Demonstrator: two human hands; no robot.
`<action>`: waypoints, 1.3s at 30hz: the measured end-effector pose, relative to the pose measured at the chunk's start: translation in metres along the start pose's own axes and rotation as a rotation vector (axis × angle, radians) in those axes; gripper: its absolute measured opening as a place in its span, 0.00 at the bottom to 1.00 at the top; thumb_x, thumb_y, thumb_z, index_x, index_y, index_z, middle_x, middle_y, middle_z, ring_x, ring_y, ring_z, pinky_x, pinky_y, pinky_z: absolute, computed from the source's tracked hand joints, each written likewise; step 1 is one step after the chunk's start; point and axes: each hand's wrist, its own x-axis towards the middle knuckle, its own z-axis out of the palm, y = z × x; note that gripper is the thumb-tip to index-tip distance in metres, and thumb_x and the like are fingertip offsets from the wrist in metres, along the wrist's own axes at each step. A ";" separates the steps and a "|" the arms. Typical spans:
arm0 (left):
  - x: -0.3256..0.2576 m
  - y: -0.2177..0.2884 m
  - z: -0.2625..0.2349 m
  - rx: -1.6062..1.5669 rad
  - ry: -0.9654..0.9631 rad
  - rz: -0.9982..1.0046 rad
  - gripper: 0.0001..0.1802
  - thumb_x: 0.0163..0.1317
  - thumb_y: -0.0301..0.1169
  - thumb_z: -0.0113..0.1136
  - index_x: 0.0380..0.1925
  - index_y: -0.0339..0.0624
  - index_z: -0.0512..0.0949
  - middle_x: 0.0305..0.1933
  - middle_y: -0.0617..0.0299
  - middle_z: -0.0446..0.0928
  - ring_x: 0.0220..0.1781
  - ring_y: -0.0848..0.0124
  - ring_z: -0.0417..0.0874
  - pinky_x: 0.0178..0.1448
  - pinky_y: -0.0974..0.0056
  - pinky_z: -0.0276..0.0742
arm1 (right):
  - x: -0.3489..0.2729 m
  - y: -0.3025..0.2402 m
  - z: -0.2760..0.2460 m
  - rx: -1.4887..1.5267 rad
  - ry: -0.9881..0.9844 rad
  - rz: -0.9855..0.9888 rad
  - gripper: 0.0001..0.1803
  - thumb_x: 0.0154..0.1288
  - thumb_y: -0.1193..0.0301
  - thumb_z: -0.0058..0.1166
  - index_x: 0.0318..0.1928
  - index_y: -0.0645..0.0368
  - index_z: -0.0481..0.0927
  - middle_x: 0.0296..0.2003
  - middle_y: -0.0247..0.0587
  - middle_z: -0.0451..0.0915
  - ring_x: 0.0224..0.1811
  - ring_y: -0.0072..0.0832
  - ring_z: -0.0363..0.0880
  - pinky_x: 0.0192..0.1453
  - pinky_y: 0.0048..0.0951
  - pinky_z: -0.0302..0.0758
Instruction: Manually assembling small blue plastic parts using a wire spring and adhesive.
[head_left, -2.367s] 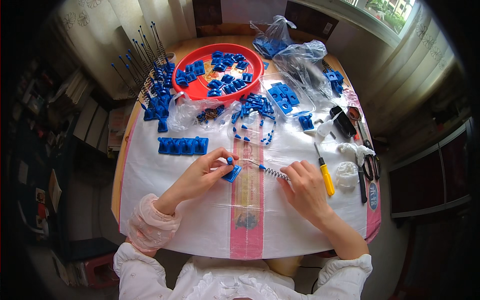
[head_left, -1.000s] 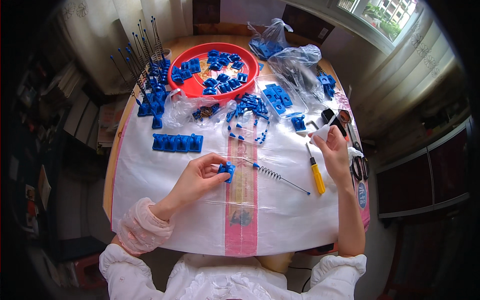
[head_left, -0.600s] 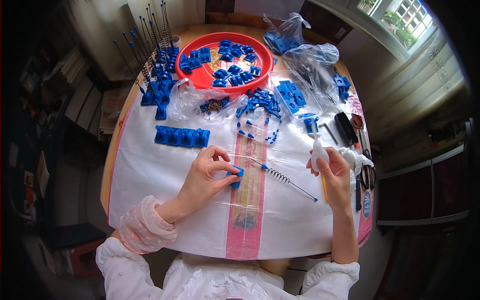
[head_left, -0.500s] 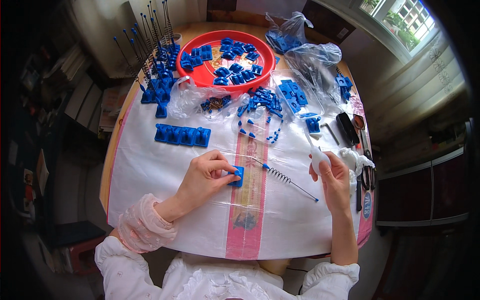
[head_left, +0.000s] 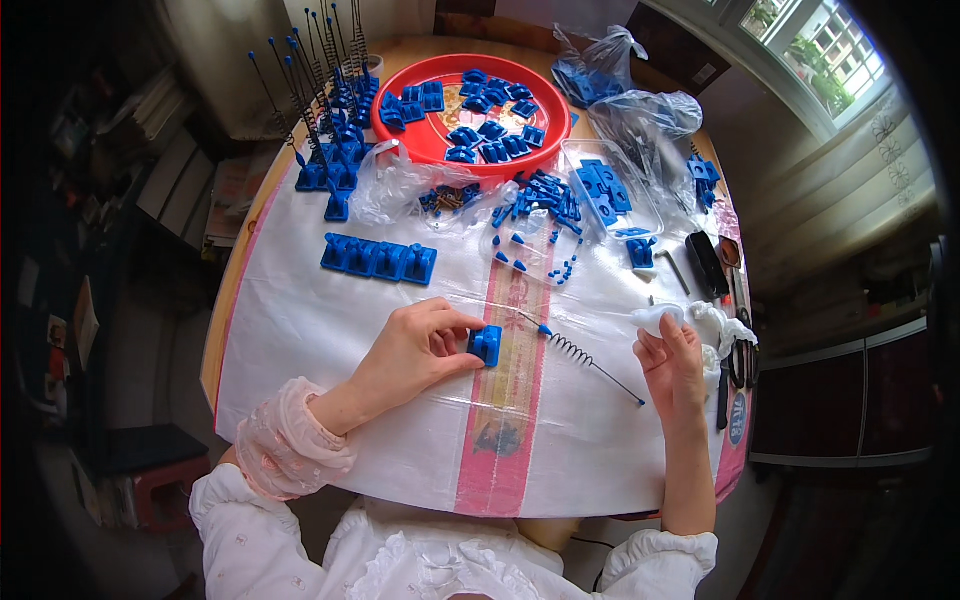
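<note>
My left hand [head_left: 412,346] is closed on a small blue plastic base [head_left: 486,346], pinched between thumb and fingers over the printed stripe of the sheet. In my right hand [head_left: 672,372] is a white squeeze bottle [head_left: 654,318], raised above the table's right side and tilted with its narrow end toward the left. Between the hands lies a black coiled spring [head_left: 570,347] with a straight wire end and blue pieces on it. Beyond my left hand, several blue bases [head_left: 378,260] stand side by side in a row.
A red basin [head_left: 558,148] of blue parts sits at the back. Standing spring rods [head_left: 318,100] crowd the back left. Loose blue pieces [head_left: 548,200], a clear tray [head_left: 648,205] and plastic bags [head_left: 650,110] lie beyond. Scissors [head_left: 741,362] and a black case [head_left: 702,262] are at right.
My right hand has tipped the squeeze bottle from upright toward the left. My left fingers have shifted from the top of the blue base to its edges. The view has moved slightly.
</note>
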 end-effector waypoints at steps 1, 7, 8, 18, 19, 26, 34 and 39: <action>0.000 0.000 0.000 -0.001 -0.003 -0.002 0.21 0.52 0.25 0.82 0.49 0.41 0.89 0.38 0.64 0.82 0.34 0.80 0.81 0.39 0.74 0.80 | -0.001 0.000 0.002 0.000 -0.013 -0.008 0.09 0.77 0.65 0.61 0.42 0.58 0.81 0.31 0.27 0.79 0.27 0.11 0.61 0.31 0.19 0.57; -0.001 0.001 0.001 0.026 -0.013 0.014 0.22 0.54 0.26 0.81 0.50 0.42 0.88 0.37 0.63 0.81 0.33 0.77 0.81 0.40 0.71 0.80 | -0.012 0.000 0.021 -0.102 -0.035 -0.124 0.10 0.79 0.65 0.59 0.39 0.55 0.78 0.26 0.26 0.73 0.23 0.12 0.57 0.27 0.22 0.54; -0.001 0.001 0.002 0.031 -0.017 0.012 0.22 0.54 0.26 0.80 0.51 0.42 0.88 0.37 0.63 0.81 0.33 0.76 0.81 0.41 0.70 0.81 | -0.014 0.001 0.023 -0.117 -0.032 -0.143 0.10 0.79 0.64 0.58 0.38 0.55 0.77 0.24 0.25 0.71 0.23 0.13 0.57 0.26 0.22 0.53; -0.001 0.003 0.005 0.104 -0.009 0.059 0.23 0.54 0.26 0.81 0.52 0.46 0.89 0.37 0.65 0.79 0.32 0.77 0.77 0.38 0.71 0.78 | -0.026 0.006 0.037 -0.244 0.027 -0.335 0.11 0.79 0.65 0.59 0.41 0.59 0.77 0.24 0.26 0.70 0.22 0.12 0.58 0.27 0.22 0.53; -0.001 0.003 0.005 0.100 -0.008 0.059 0.23 0.54 0.26 0.81 0.52 0.46 0.89 0.37 0.65 0.79 0.32 0.77 0.77 0.38 0.71 0.78 | -0.027 0.005 0.039 -0.264 0.032 -0.359 0.11 0.79 0.65 0.59 0.41 0.60 0.77 0.24 0.26 0.71 0.22 0.12 0.59 0.27 0.22 0.54; 0.000 0.006 0.005 0.108 -0.021 0.044 0.21 0.55 0.27 0.79 0.51 0.44 0.88 0.36 0.62 0.80 0.33 0.72 0.80 0.41 0.67 0.81 | -0.036 0.010 0.040 -0.377 0.065 -0.446 0.10 0.77 0.67 0.61 0.43 0.61 0.77 0.27 0.30 0.74 0.23 0.13 0.62 0.27 0.22 0.56; 0.000 0.003 0.005 0.103 -0.019 0.050 0.22 0.55 0.26 0.80 0.52 0.45 0.89 0.36 0.64 0.80 0.32 0.76 0.78 0.39 0.70 0.78 | -0.041 0.009 0.039 -0.436 0.057 -0.531 0.11 0.76 0.66 0.62 0.44 0.61 0.78 0.31 0.33 0.77 0.24 0.14 0.69 0.28 0.19 0.65; 0.000 0.002 0.006 0.101 -0.012 0.066 0.23 0.54 0.26 0.81 0.52 0.46 0.89 0.36 0.66 0.79 0.31 0.78 0.77 0.37 0.71 0.77 | -0.046 0.007 0.036 -0.412 0.014 -0.535 0.10 0.72 0.72 0.64 0.46 0.65 0.79 0.34 0.34 0.79 0.29 0.16 0.75 0.32 0.19 0.70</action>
